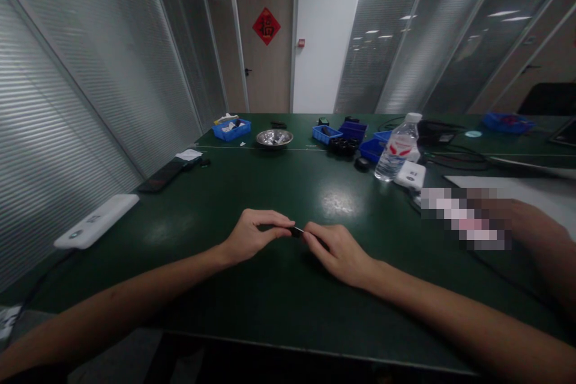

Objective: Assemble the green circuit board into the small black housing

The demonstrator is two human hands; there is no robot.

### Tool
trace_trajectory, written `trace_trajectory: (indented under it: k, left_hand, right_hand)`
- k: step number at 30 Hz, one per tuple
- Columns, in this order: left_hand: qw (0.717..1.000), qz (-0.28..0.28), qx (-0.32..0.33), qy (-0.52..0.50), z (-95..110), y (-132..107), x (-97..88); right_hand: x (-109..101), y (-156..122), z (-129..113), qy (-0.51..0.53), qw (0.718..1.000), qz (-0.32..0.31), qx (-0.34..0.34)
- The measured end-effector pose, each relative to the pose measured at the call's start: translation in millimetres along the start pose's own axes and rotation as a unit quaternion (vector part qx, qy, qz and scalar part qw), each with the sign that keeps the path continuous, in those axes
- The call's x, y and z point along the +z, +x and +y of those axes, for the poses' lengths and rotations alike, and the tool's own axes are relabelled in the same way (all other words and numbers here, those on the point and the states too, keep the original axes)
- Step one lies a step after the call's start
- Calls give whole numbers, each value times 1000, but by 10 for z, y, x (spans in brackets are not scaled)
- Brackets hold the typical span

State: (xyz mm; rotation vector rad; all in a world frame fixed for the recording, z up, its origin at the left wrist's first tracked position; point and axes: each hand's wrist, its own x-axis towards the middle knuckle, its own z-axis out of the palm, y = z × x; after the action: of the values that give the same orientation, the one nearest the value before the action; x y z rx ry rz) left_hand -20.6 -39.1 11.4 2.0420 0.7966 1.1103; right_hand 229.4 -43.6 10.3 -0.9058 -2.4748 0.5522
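Above the green table [216, 192], near its front edge, my two hands meet. My left hand [258, 233] pinches a small black piece [296, 231] between thumb and fingertips. From its right side a thin, light-coloured strip or pin runs to my right hand [335, 249], whose thumb and forefinger are closed at that end. The piece is too small for me to tell its kind, and my fingertips hide part of it.
At the right, another person's hand [535, 222] rests near a blurred-out patch. A water bottle [396, 153] stands beside a white box [411, 174]. Farther back are a metal bowl [274, 138] and a blue tray [231, 129]. A white power strip [96, 222] lies at left.
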Motion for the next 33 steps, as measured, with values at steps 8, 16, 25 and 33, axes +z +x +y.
trace_trajectory:
  k: [8,16,25,33]
  left_hand:
    - [987,-117,68,92,-64,-21,-30]
    - [985,-155,-15,75,-39,26,-51]
    - [976,-177,-15,128,-63,62,-63]
    - [953,-192,4,236,-17,36,-54]
  right_hand:
    - [-1,8,-23,-119,992,-46,-12]
    - [-15,12,-5,-129,991,-38,-7]
    - [-50,30,74,-158,987,-29,-4]
    - [-71,0,105,-242,969,-18,-43]
